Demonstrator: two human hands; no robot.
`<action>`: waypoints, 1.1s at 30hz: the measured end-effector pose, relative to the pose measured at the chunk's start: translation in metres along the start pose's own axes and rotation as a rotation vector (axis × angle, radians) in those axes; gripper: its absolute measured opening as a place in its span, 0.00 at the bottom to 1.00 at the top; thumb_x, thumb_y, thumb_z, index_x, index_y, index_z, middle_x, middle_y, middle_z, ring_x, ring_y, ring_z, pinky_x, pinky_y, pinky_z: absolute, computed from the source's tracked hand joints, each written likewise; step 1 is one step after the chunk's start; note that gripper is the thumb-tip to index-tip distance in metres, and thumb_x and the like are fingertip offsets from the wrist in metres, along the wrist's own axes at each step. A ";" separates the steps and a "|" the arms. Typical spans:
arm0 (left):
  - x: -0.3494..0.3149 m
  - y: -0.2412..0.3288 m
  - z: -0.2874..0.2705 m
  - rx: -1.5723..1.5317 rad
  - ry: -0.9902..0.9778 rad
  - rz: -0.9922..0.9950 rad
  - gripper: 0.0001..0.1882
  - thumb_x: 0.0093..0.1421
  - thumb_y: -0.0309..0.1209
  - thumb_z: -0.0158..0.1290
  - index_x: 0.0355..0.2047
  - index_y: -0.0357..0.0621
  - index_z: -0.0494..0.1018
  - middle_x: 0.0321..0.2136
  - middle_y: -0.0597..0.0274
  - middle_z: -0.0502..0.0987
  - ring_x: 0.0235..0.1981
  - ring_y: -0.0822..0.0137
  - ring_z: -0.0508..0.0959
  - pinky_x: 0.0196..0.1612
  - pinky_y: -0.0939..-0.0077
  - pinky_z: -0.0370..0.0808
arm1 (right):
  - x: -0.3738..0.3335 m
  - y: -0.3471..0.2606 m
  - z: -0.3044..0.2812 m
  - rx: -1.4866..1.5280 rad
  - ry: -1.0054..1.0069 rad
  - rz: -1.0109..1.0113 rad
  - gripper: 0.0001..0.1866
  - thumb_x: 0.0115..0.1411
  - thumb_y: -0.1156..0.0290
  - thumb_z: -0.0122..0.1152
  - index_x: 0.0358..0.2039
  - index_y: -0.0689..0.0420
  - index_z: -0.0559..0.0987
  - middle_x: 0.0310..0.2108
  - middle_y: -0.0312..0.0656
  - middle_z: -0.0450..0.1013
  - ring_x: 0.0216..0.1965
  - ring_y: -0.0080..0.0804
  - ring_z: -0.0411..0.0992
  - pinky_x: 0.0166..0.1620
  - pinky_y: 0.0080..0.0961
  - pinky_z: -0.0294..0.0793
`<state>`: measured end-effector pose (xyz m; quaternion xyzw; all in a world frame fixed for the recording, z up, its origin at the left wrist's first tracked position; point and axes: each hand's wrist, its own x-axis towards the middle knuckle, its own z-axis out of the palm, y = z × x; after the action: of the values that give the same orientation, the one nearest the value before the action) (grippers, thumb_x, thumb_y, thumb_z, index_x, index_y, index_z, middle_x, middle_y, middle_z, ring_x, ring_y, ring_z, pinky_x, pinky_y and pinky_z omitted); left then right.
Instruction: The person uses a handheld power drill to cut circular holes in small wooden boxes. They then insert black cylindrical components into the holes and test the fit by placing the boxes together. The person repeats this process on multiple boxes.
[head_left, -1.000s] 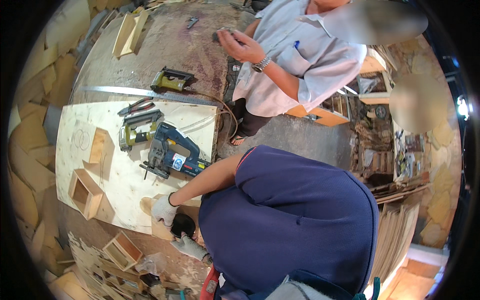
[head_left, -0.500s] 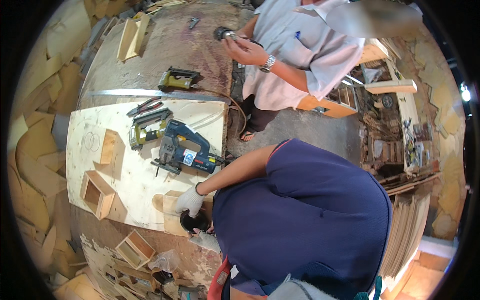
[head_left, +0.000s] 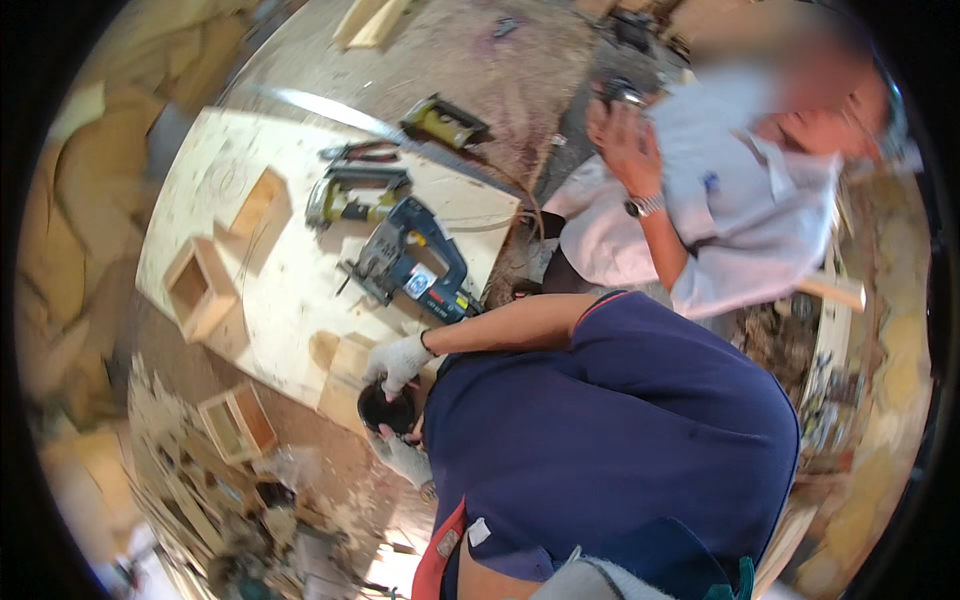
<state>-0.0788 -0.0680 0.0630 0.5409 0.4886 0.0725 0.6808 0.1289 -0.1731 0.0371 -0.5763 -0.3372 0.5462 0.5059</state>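
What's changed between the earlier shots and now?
The right hand shifted toward the body from beyond the black round object; its fingers now lap over the rim. The scene appears turned clockwise. The left hand stays beside the object; jigsaw and nail guns lie unmoved.

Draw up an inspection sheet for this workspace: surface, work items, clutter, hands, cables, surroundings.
Surface: pale plywood sheet on a stained brown worktop.
Work items: black round object between both hands, next to or over a light wooden piece; contact unclear.
Clutter: blue jigsaw, pliers, nail gun, second nail gun, metal ruler, open wooden box.
Hands: gloved right hand gripping the object's upper rim; gloved left hand holding its lower side.
Cables: thin hose near the second nail gun; far end not traceable.
Surroundings: co-worker's hand with a dark object; brown sheets at left, blurred.
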 end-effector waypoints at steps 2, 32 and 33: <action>-0.001 -0.003 0.005 -0.071 0.031 0.024 0.30 0.73 0.36 0.53 0.70 0.42 0.59 0.38 0.57 0.78 0.16 0.78 0.70 0.17 0.83 0.66 | -0.012 -0.015 -0.002 -0.015 0.016 0.065 0.26 0.57 0.75 0.67 0.57 0.62 0.78 0.30 0.45 0.81 0.20 0.28 0.78 0.22 0.27 0.79; 0.010 0.020 -0.016 0.007 -0.202 0.019 0.36 0.64 0.26 0.62 0.70 0.35 0.60 0.18 0.66 0.77 0.15 0.75 0.78 0.19 0.83 0.75 | 0.003 -0.024 -0.004 -0.022 -0.033 0.288 0.22 0.61 0.75 0.63 0.57 0.58 0.79 0.23 0.37 0.78 0.17 0.21 0.73 0.21 0.22 0.74; 0.011 0.020 -0.016 -0.006 -0.205 0.017 0.36 0.63 0.26 0.62 0.69 0.35 0.61 0.18 0.67 0.77 0.15 0.76 0.78 0.19 0.82 0.75 | 0.004 -0.022 -0.004 -0.001 -0.039 0.282 0.22 0.61 0.75 0.64 0.57 0.58 0.79 0.24 0.36 0.78 0.17 0.20 0.73 0.21 0.21 0.73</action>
<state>-0.0766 -0.0423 0.0736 0.5478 0.4113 0.0240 0.7281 0.1375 -0.1647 0.0567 -0.6075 -0.2629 0.6227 0.4172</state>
